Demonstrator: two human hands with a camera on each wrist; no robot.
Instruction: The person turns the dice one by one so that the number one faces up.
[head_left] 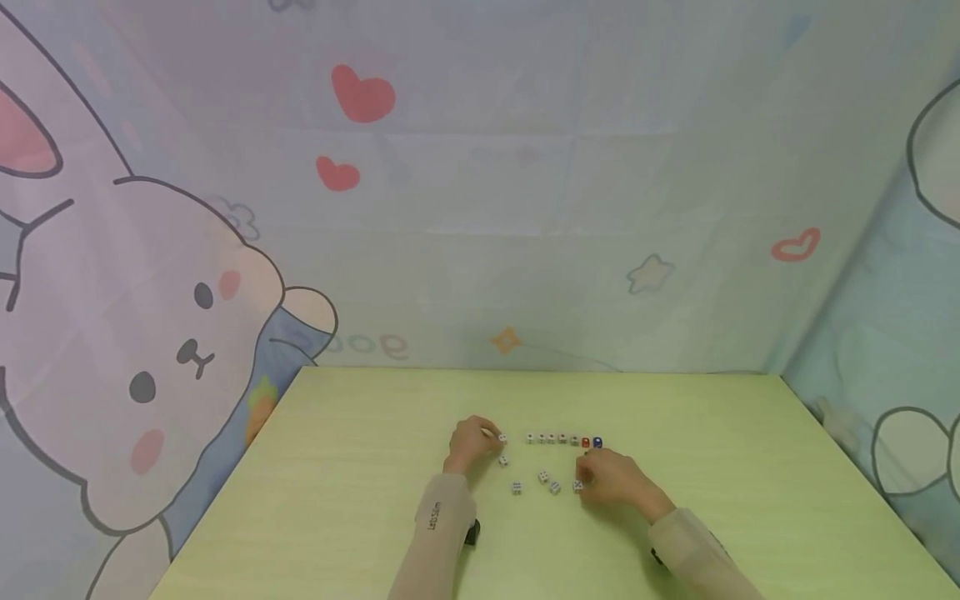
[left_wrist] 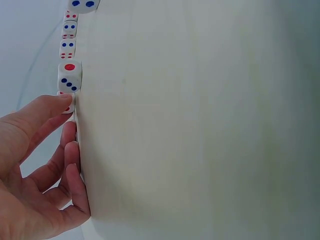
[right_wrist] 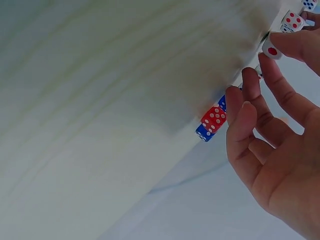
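Note:
My left hand (head_left: 472, 440) pinches a white die (head_left: 503, 438) near the left end of a row of dice. In the left wrist view the thumb and a finger hold that die (left_wrist: 68, 104), partly hidden behind another white die (left_wrist: 69, 76). Toward the front right, my right hand (head_left: 613, 477) holds a white die (head_left: 577, 487) between thumb and index finger. A large red dot shows on this die (right_wrist: 271, 51) in the right wrist view; the other fingers are bent and hold nothing.
Between the hands runs a row of several white dice (head_left: 551, 438), ending in a red die (head_left: 586, 442) and a blue die (head_left: 597, 442). Several loose white dice (head_left: 543, 477) lie in front of it on the yellow-green table (head_left: 360, 483). A printed cloth (head_left: 480, 208) hangs behind.

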